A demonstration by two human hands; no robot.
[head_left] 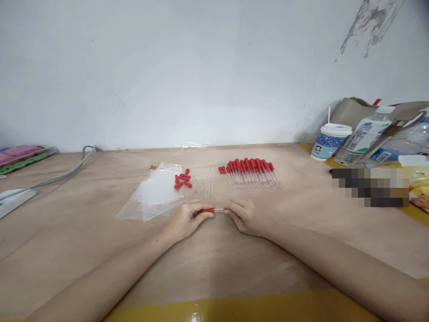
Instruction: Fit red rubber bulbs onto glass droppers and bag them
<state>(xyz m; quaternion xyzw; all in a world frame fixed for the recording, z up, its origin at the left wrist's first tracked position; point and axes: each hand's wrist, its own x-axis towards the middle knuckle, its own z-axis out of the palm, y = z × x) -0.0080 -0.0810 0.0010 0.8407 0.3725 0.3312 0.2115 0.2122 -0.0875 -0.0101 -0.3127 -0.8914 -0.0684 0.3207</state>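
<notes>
My left hand [191, 217] pinches a red rubber dropper bulb [208, 209] between thumb and fingers. From the bulb's right end a thin clear glass tube [219, 210] runs to my right hand [243, 215], whose fingers are closed on it. The tube lies level, its far end hidden in the right hand. Just beyond the hands lie several loose clear tubes [209, 183]. Several loose red bulbs [182, 178] sit behind the left hand, partly by the plastic bags. To the right is a row of droppers [251, 172] with red bulbs on their tubes.
Clear zip bags [159, 190] are spread on the wooden table [214, 264]. At the right stand a paper cup [330, 141] with a straw, a plastic bottle [365, 136] and a bag. A grey cable [67, 172] and pink-and-green packs [25, 157] lie at the left. A wall closes the back.
</notes>
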